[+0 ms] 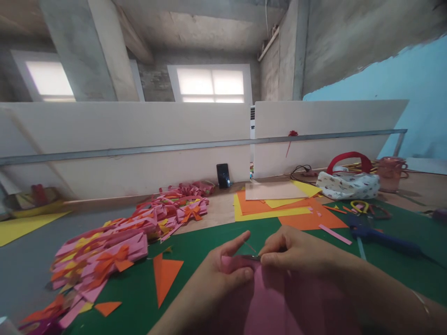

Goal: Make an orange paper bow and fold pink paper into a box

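A pink sheet (267, 302), paper or felt, lies at the near edge in front of me. My left hand (226, 267) grips its upper edge, with the thumb in front and one finger stretched out above. My right hand (289, 246) is closed in a pinch beside it, at a small, dark, shiny piece (254, 257) on the pink edge; its kind cannot be made out. The two hands are close together over the green mat (206, 242). Left of them lies a folded orange piece (165, 279).
Pink gift-bag-like pieces with orange bows (129, 242) are heaped at left. Behind stand orange and yellow sheets (272, 214) and a phone (223, 176). At right are a blue glue gun (384, 239), yellow-handled scissors (359, 207), a patterned bag (349, 187) and a pink jug (389, 174).
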Demonstrator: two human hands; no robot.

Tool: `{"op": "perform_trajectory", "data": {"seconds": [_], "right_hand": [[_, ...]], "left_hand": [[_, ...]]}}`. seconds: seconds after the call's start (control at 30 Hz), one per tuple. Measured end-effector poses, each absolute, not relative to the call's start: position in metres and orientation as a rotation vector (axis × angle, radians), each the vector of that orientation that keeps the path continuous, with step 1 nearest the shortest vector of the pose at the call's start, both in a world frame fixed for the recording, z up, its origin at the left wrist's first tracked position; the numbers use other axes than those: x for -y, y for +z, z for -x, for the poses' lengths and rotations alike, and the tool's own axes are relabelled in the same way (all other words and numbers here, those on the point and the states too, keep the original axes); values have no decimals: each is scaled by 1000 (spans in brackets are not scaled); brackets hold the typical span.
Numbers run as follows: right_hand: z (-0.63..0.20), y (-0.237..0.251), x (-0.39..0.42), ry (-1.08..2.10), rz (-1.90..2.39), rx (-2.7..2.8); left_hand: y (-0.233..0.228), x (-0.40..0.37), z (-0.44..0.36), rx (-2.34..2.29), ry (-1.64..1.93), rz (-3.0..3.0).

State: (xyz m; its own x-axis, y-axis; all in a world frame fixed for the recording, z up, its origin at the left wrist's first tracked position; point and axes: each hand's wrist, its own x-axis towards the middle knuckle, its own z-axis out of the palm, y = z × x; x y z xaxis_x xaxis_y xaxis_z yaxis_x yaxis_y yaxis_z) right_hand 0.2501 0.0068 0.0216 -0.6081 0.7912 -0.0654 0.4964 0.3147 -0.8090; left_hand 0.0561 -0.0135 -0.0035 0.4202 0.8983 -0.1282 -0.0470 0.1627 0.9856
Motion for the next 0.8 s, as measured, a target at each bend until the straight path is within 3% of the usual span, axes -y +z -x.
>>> {"op": "perform_trajectory", "data": {"seconds": [0.8], "right_hand": [[-252, 21, -7, 1192, 1172, 2190]], "left_hand": [[7, 14, -52, -1028, 882, -1272]]}}
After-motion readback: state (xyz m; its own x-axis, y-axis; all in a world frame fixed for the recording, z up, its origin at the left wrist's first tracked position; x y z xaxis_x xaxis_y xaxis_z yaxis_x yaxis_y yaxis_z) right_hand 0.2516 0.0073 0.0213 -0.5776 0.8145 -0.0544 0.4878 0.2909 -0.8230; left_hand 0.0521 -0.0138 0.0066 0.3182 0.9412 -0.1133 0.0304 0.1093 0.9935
